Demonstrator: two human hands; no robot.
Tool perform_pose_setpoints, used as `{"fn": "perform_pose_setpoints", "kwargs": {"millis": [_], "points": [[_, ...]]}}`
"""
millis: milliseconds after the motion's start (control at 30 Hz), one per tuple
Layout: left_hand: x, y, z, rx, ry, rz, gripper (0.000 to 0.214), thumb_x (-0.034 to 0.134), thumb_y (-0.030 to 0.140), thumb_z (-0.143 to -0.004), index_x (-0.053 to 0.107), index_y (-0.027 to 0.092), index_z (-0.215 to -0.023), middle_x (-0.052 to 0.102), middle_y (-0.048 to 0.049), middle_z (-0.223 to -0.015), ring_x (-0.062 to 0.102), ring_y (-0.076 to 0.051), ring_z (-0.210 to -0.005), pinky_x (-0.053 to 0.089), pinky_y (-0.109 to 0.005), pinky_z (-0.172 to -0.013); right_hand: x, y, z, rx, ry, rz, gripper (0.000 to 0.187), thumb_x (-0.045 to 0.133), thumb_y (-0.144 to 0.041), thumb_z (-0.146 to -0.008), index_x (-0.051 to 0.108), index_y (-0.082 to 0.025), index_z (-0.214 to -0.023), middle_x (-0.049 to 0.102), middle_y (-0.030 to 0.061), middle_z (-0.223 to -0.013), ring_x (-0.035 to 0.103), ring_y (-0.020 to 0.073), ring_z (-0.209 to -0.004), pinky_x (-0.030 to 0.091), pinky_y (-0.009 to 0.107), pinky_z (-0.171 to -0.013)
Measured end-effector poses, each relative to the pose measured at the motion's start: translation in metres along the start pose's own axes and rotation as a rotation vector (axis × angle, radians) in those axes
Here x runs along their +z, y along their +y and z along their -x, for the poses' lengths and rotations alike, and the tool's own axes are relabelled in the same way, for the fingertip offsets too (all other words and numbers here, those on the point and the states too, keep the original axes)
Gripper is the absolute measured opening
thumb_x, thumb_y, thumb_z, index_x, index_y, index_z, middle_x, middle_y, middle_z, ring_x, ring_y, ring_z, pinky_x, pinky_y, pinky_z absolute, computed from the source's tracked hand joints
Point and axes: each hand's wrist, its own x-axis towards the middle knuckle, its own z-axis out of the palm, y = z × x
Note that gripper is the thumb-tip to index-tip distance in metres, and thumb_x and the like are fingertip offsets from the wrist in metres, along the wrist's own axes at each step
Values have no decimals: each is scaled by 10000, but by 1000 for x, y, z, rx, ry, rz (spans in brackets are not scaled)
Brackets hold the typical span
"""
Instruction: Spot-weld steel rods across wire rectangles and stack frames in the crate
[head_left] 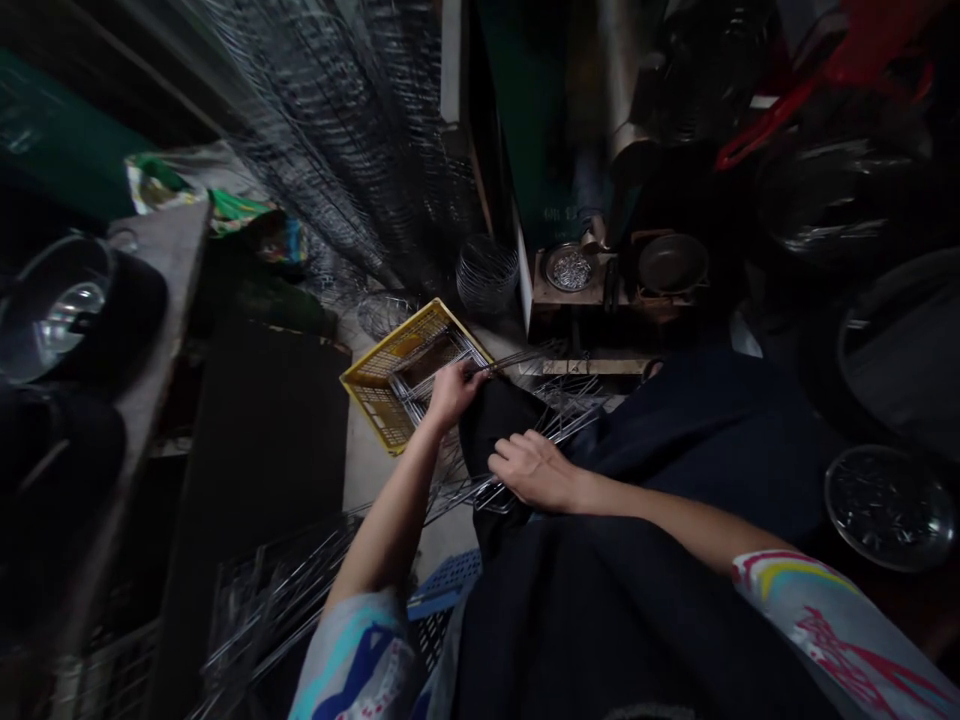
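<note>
My left hand is closed, thumb and fingers pinched on thin metal wire pieces that stick out to the right. It is over the near right rim of a yellow plastic crate, which holds several wire frames. My right hand is closed over my lap, fingers curled around a bundle of bent metal wires. The ends of this bundle show on both sides of the hand, while the part under the palm is hidden. A dark cloth covers my leg between the two hands.
More long wire pieces lie at lower left, close to a blue crate. Tall stacks of wire rings stand behind. A machine's small shelf carries a bowl of small metal parts. Another bowl is at right.
</note>
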Motion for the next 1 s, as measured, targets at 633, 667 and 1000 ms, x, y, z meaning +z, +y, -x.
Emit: {"fn": "perform_pose_setpoints", "kwargs": {"millis": [633, 667, 1000], "points": [[-5, -7, 95, 78, -99, 155, 298, 565, 451, -830, 569, 154, -819, 529, 21, -697, 441, -122, -632, 343, -239, -597, 8, 105, 14, 213, 99, -19, 289, 590, -467, -907, 670, -191, -880, 653, 66, -910, 583, 232, -923, 362, 359, -860], [-5, -4, 99, 92, -156, 150, 306, 543, 458, -845, 555, 158, -784, 488, 36, -655, 410, -115, -605, 318, -234, -573, 10, 111, 14, 200, 77, -38, 304, 571, -455, -920, 666, -187, -812, 649, 60, -862, 588, 221, -883, 370, 343, -826], [-30, -6, 129, -14, -270, 340, 417, 482, 517, -869, 566, 144, -702, 458, 18, -671, 420, -127, -663, 335, -230, -602, 19, 168, 65, 262, 146, -277, 304, 573, -410, -893, 642, -186, -1086, 642, 94, -1045, 601, 239, -973, 445, 340, -846]]}}
